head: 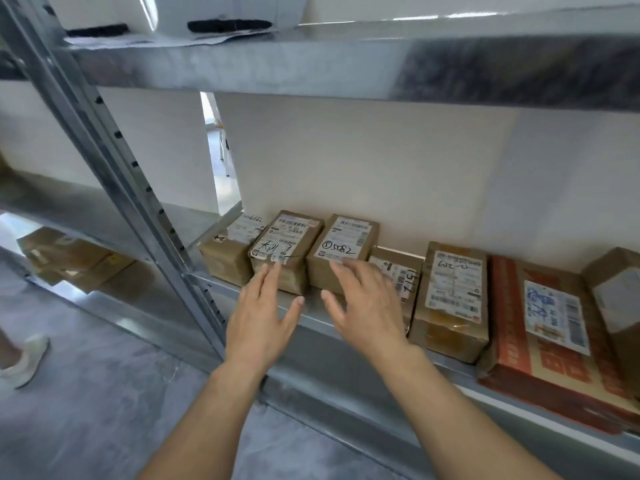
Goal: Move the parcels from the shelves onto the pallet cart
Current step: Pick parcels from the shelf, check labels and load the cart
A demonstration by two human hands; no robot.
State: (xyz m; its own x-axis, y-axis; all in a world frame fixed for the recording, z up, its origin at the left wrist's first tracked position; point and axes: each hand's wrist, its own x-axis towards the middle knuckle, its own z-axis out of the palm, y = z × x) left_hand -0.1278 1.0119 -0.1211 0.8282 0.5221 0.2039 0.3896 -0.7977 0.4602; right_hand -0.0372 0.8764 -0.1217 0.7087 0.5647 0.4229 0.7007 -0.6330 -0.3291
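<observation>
Galvanised steel shelf [329,375], middle tier, slotted upright post [114,150] at its left end; white wall panel behind.

Contents, left to right:
- low brown parcel [225,258], white label on top, at the shelf's left end.
- taller taped parcel [287,247], barcode label with black handwriting, just beside the first.
- parcel marked 5082 [343,247], touching the taped parcel's right side.
- flat parcel [398,271], partly hidden behind the right hand.
- upright brown parcel [453,299], long white label.
- red-printed carton [543,323], lying flat, front edge overhanging the shelf lip.
- brown box [616,292], cut off by the frame edge.

Hands: left hand [263,313] open, fingers straight and spread, tips at the front top edge of the taped parcel, holding nothing. Right hand [363,306] open, fingers spread and slightly blurred, in front of the parcel marked 5082, holding nothing; whether either hand makes firm contact cannot be told.

Other: white bagged parcel [207,12] on the tier above; brown cartons [69,258] on the lower tier of the bay to the left; a light shoe [24,362] on the grey floor.
</observation>
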